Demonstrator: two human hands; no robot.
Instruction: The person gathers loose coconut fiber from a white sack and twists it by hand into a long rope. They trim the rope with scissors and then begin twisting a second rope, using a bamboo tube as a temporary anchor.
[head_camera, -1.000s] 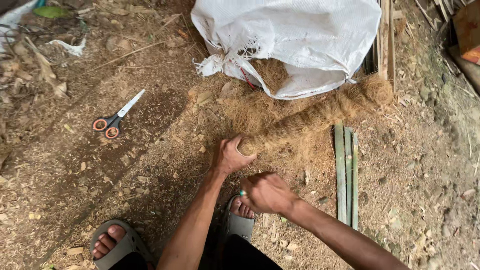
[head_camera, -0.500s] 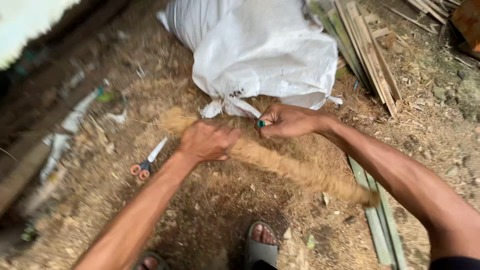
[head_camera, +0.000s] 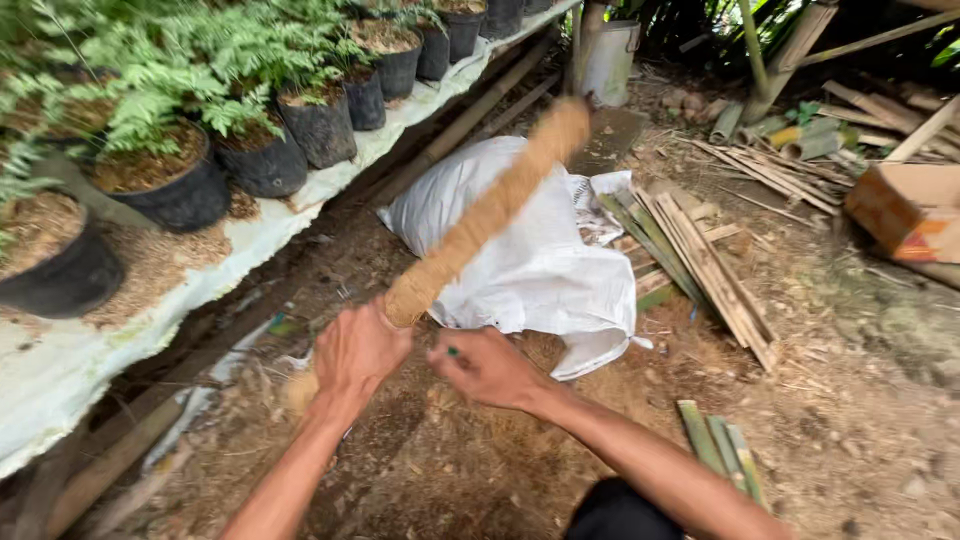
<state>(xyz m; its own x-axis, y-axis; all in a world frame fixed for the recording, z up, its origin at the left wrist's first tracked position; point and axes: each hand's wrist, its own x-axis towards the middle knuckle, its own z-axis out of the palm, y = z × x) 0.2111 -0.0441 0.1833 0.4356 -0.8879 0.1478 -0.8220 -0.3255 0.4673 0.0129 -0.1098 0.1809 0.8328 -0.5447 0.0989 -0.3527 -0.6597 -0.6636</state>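
Dirt ground (head_camera: 850, 400); left hand (head_camera: 358, 350) grips raised coir pole (head_camera: 490, 210).

Coir pole (head_camera: 487, 213): lower section hidden inside left hand (head_camera: 358, 352). Right hand (head_camera: 487, 368): motion-blurred (grip unreadable). Cardboard box (head_camera: 903, 208): cut by right edge.

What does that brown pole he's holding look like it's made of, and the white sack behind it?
The pole looks wrapped in coarse brown fibre, probably coconut husk: fuzzy and matte. The left hand grips it. The sack looks like woven plastic: slightly shiny, creased, with frayed edges.
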